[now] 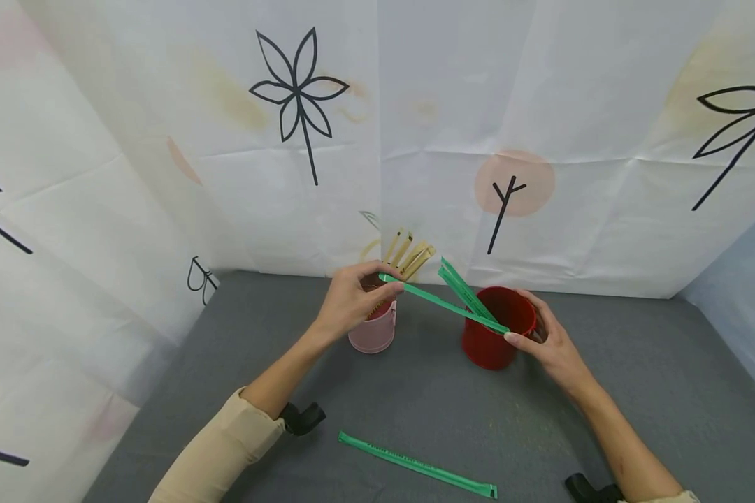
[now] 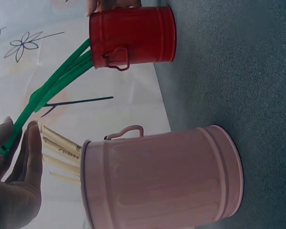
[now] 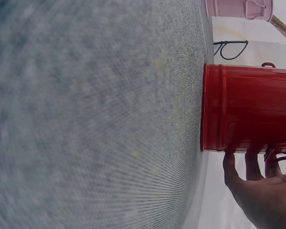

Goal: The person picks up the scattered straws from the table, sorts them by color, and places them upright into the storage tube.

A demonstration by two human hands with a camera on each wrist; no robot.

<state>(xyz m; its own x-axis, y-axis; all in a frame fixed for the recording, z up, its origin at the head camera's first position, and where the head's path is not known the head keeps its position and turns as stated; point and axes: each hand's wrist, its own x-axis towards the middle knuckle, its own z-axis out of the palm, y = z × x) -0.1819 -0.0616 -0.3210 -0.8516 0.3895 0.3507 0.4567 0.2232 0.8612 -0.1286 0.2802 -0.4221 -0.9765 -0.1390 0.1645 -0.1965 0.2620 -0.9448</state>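
Observation:
My left hand [image 1: 352,297] pinches one end of a slim green stick sachet [image 1: 440,302] between thumb and fingers. The sachet slants down to the right, its far end at the rim of a small red metal bucket [image 1: 487,349]. More green sachets [image 1: 462,286] lean out of that bucket. My right hand [image 1: 556,346] grips the red bucket from the right, thumb at the rim beside the sachet's end and fingers along the wall, as the right wrist view shows. Beneath my left hand stands a pink metal bucket [image 2: 162,176] holding several gold stick sachets [image 2: 62,148].
Another green stick sachet [image 1: 418,467] lies on the grey tabletop [image 1: 428,405] near the front. A white cloth backdrop [image 1: 440,91] with printed leaves rises behind the buckets. Both wrists wear black straps [image 1: 302,419].

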